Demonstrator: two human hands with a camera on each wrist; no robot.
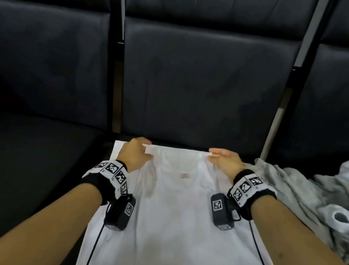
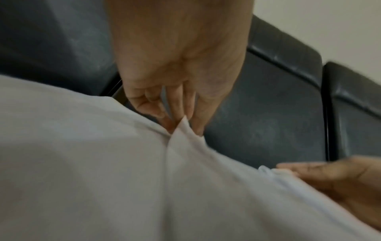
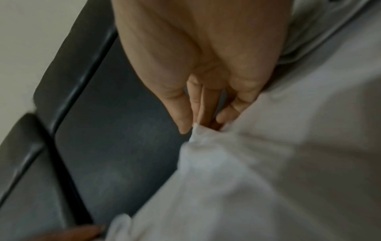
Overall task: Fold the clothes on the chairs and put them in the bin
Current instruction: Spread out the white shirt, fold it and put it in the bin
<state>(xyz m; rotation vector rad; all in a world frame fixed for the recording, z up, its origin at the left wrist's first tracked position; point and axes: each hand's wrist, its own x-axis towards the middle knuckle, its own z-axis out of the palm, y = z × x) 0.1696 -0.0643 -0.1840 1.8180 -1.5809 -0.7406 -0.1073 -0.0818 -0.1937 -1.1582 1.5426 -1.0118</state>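
1. The white shirt (image 1: 176,205) lies flat on the dark chair seat (image 1: 41,163), its neck end away from the person, just short of the chair back (image 1: 204,82).
2. The left hand (image 1: 135,152) pinches the shirt's top edge at one shoulder, cloth nipped between thumb and fingertips (image 2: 198,125), as the left wrist view shows.
3. The right hand (image 1: 223,159) pinches the opposite shoulder in the same way, fingertips (image 3: 183,124) closed on a small peak of cloth.
4. The step looks like taking the top edge to fold it toward the hem.
5. To do it well: keep both pinches level and equally far from the collar between them, and hold the edge taut so it does not sag.
6. Lift only enough to clear the cloth beneath the wrists, then lay edge on edge.
7. A rumpled grey garment (image 1: 300,194) lies just beyond the right wrist; keep the shirt clear of it.
8. No bin is in view.
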